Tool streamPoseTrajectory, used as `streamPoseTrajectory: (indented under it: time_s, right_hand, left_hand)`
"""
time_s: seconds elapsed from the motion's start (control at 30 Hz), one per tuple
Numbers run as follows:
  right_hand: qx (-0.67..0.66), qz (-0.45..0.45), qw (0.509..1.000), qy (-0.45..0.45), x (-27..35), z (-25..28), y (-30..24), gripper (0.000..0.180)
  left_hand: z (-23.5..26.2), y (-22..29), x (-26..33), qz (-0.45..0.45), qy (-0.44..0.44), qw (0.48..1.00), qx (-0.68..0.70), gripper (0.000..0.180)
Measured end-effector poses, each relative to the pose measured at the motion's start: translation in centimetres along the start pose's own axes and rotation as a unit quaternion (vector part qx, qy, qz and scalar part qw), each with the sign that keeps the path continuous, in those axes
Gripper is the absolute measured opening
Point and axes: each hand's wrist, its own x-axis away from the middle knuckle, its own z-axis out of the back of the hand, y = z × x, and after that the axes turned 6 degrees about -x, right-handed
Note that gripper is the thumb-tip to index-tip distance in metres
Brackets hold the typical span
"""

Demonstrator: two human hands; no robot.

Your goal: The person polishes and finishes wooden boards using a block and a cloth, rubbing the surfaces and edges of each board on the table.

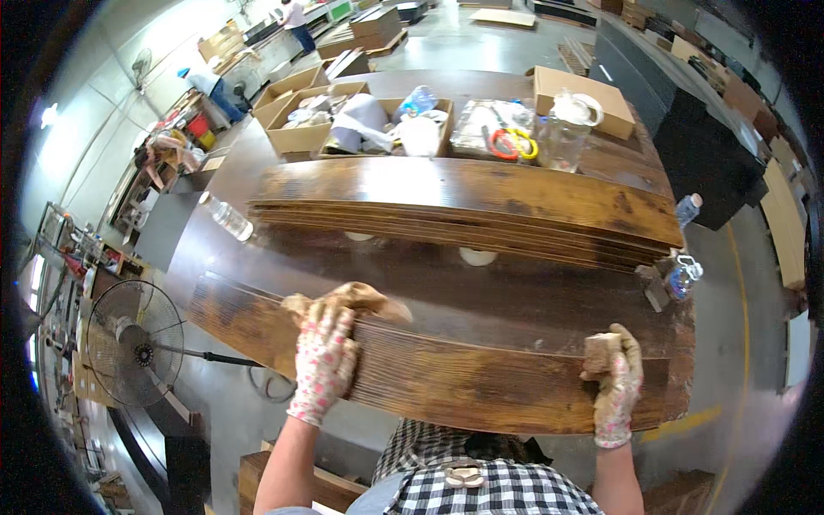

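A long dark-brown wood-grain board [472,382] lies across the near edge of the table in front of me. My left hand [323,365], in a white glove with pink spots, is closed on a crumpled tan cloth [373,302] at the board's far edge, left of its middle. Near the right end, my right hand [621,390], in a similar stained glove, grips a small brown block [599,354] between thumb and fingers. Whether the block touches the board I cannot tell. Beyond both hands rests a stack of similar boards [481,190].
Behind the stack stand open cartons [322,120] of cloths and bottles, scissors [515,144], a clear jug [566,129] and a closed box [584,101]. Bottles [227,216] lie at the table's sides. A standing fan [137,343] is at the left. Two people work far off.
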Motion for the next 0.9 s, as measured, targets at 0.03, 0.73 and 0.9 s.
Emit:
streamPoseTrajectory:
  time_s: [0.03,0.73,0.9]
  right_hand:
    - [0.002,-0.003,1.0,0.005,-0.1,-0.2,-0.1,0.038]
    - [0.106,0.124,0.985,-0.053,1.1,-25.3,5.6,0.047]
    - [0.084,0.055,0.989,-0.11,0.6,-31.1,7.4,0.044]
  left_hand:
    - [-0.1,-2.8,0.4,0.015,0.017,1.0,-0.017,0.053]
    - [4.2,-44.9,0.2,0.326,0.227,0.741,0.541,0.033]
    - [8.2,-36.0,-0.7,0.304,0.06,0.761,0.571,0.022]
